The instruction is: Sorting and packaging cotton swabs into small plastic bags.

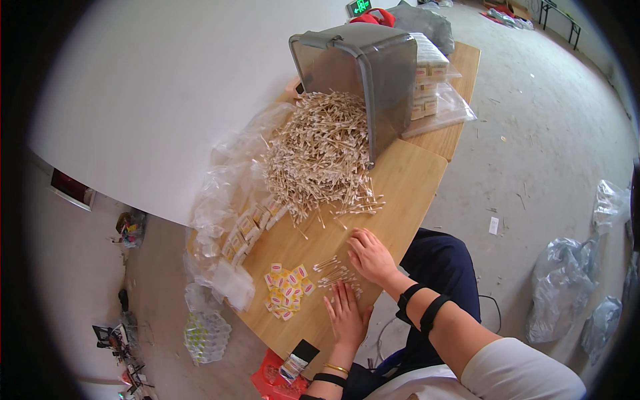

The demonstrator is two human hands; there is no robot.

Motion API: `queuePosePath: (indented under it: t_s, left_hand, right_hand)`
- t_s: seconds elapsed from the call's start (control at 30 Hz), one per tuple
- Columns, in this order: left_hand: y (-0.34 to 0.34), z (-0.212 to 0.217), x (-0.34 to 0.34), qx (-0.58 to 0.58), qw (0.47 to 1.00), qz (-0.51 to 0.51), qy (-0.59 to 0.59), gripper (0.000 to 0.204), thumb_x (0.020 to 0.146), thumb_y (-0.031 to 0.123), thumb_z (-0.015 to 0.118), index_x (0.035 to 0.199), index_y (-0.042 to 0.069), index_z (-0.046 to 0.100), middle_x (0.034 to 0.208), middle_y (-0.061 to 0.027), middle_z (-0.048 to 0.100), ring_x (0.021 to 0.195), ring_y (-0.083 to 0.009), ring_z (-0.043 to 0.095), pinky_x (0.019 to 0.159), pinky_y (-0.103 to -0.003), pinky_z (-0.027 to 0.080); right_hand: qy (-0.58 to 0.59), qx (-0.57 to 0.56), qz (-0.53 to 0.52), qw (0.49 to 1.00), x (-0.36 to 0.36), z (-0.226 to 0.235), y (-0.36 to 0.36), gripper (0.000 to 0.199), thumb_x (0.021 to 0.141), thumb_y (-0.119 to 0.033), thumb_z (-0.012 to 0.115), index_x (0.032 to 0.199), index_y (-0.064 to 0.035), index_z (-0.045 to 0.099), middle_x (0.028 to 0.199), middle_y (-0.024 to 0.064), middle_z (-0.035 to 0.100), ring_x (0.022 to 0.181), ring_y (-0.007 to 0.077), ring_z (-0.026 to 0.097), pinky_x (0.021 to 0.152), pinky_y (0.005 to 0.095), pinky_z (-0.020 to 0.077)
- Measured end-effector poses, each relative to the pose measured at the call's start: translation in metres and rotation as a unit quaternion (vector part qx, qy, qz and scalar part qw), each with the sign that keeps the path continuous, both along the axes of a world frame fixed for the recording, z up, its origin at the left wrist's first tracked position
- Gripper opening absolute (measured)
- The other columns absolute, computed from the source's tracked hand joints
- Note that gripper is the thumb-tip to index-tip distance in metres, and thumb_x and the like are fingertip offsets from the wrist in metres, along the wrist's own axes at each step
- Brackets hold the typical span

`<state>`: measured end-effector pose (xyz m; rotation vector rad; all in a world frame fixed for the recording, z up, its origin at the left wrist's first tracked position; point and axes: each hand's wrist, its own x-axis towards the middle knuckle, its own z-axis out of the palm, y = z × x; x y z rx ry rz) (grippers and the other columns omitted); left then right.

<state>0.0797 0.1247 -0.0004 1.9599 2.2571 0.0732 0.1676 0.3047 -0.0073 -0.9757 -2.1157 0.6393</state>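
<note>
My left hand (347, 315) lies flat with its fingers stretched out, touching the near end of a small group of cotton swabs (333, 272) on the table. To the right of that group rests my right hand (371, 256), its fingers slightly bent and nothing visible in them. The swabs lie roughly side by side between the two hands. Just left of them is a loose pile of small yellow and white cards (287, 291) with red marks. Farther back, a large heap of cotton swabs (319, 150) spills from a grey plastic bin (391, 87) tipped on its side.
Small packed boxes (245, 233) and clear plastic film (223, 177) line the left side of the wooden table (417, 180). Behind the bin are bagged stacks of boxes (427, 100). A red bag (270, 377) sits at the near edge. Plastic bags (563, 287) lie on the floor at right.
</note>
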Motion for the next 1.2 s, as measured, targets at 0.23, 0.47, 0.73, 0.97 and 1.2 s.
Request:
queuePosePath:
  t_s: [0.23,0.47,0.73,0.97,1.2]
  left_hand:
    - [-0.009,-0.004,0.001,-0.004,1.000,-0.007,0.011,0.094,0.091,0.048,0.063,0.155,-0.007,0.021,0.163,-0.0245,0.021,0.153,-0.0381,0.016,0.122,-0.060,0.007]
    - [0.020,-0.017,-0.025,0.015,0.999,-0.015,0.049,0.100,0.089,0.050,0.063,0.157,-0.006,0.016,0.164,-0.0232,0.020,0.155,-0.0345,0.015,0.123,-0.059,0.006]
    - [0.035,-0.011,-0.037,0.017,0.999,-0.029,0.026,0.098,0.090,0.051,0.061,0.157,-0.005,0.016,0.165,-0.0224,0.017,0.156,-0.0322,0.011,0.124,-0.057,0.003]
    - [0.007,-0.009,-0.027,-0.009,0.998,-0.062,0.025,0.095,0.090,0.044,0.064,0.157,-0.005,0.016,0.165,-0.0229,0.017,0.155,-0.0341,0.012,0.123,-0.059,0.004]
    - [0.011,0.003,-0.024,-0.023,0.998,-0.053,0.014,0.094,0.091,0.041,0.065,0.157,-0.005,0.017,0.165,-0.0229,0.016,0.155,-0.0348,0.011,0.123,-0.059,0.004]
  right_hand:
    - [-0.001,0.003,-0.001,1.000,0.001,-0.001,0.001,0.028,0.091,-0.017,0.060,0.113,0.0002,0.060,0.123,0.0176,0.057,0.127,0.0352,0.050,0.115,0.0431,0.0369]
    - [0.006,0.013,0.003,1.000,0.001,0.001,0.001,0.029,0.091,-0.017,0.060,0.113,0.0015,0.060,0.123,0.0181,0.057,0.127,0.0355,0.051,0.115,0.0435,0.0369]
    - [0.003,0.010,0.002,1.000,0.001,-0.003,0.001,0.028,0.092,-0.016,0.059,0.113,0.0007,0.061,0.124,0.0179,0.057,0.128,0.0354,0.050,0.115,0.0438,0.0371]
    - [0.000,0.007,0.003,1.000,0.000,-0.001,0.001,0.028,0.091,-0.017,0.059,0.113,0.0011,0.060,0.123,0.0180,0.057,0.128,0.0353,0.050,0.116,0.0436,0.0361]
    - [-0.006,0.008,0.003,1.000,0.002,-0.003,0.002,0.029,0.091,-0.017,0.059,0.113,0.0010,0.060,0.124,0.0182,0.057,0.128,0.0356,0.050,0.116,0.0437,0.0362]
